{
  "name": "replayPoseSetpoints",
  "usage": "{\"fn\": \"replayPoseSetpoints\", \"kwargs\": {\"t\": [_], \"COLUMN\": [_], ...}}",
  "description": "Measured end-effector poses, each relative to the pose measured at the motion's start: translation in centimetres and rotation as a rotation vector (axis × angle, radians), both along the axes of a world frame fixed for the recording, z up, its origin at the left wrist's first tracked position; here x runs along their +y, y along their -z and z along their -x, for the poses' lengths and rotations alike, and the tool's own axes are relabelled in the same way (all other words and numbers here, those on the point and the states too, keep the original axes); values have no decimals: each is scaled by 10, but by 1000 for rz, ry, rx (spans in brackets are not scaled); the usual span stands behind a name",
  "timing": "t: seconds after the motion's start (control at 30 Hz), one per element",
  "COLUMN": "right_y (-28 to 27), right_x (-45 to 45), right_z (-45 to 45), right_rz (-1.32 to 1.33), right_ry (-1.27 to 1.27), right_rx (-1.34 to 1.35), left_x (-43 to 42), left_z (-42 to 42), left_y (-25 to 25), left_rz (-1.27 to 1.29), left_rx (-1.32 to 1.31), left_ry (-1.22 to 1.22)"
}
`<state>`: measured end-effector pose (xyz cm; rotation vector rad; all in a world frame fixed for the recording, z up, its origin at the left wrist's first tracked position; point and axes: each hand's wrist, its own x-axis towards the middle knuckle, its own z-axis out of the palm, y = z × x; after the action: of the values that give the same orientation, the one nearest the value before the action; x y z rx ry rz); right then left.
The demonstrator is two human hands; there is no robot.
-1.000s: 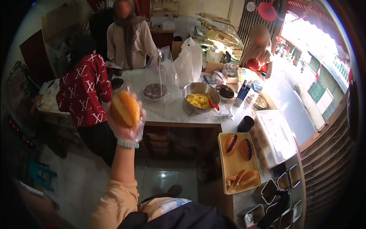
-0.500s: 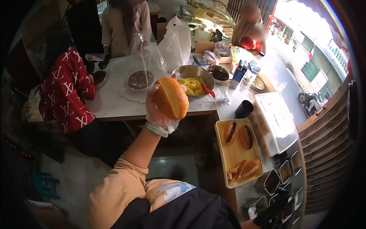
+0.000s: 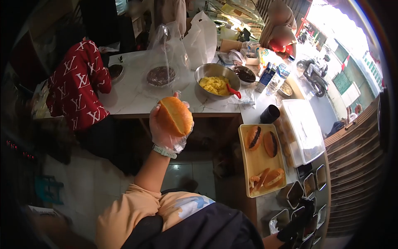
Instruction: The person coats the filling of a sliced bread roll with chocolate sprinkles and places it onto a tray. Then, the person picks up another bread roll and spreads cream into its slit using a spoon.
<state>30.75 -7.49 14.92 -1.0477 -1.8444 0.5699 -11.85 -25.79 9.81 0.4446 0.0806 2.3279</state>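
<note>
Pale counter (image 3: 128, 103) crosses the room, and a bowl (image 3: 211, 68) of yellow food stands on it. Two buns (image 3: 253, 137) with dark filling lie in the yellow tray (image 3: 259, 159), so these look done; the bun (image 3: 176, 116) raised before the counter shows only a pale line, no filling. The left hand (image 3: 163, 139), in clear plastic, grips this bun. The right hand (image 3: 296, 226), black-gloved, is over metal containers (image 3: 295, 193); its grip I cannot tell. One dark cup (image 3: 270, 115) crowds the tray's far end.
</note>
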Motion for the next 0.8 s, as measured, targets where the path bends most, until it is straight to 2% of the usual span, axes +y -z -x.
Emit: {"fn": "replayPoseSetpoints", "kwargs": {"t": [0.33,0.57,0.6,0.67,0.8], "right_y": [-16,-8,-2,24,17], "right_x": [-26,-75,-81,-83,-88], "right_z": [-72,-130,-136,-142,-153], "right_rz": [7,75,107,148,96], "right_ry": [-72,-36,-1,143,-44], "right_rx": [13,-94,-85,162,27], "left_x": [-79,-118,-124,-137,-157], "left_z": [-88,-161,-167,-185,-206], "left_y": [-2,9,10,1,-4], "left_rz": [-44,-5,8,76,118], "left_rx": [3,-53,-57,-114,-125], "left_ry": [-79,-76,-90,-159,-205]}}
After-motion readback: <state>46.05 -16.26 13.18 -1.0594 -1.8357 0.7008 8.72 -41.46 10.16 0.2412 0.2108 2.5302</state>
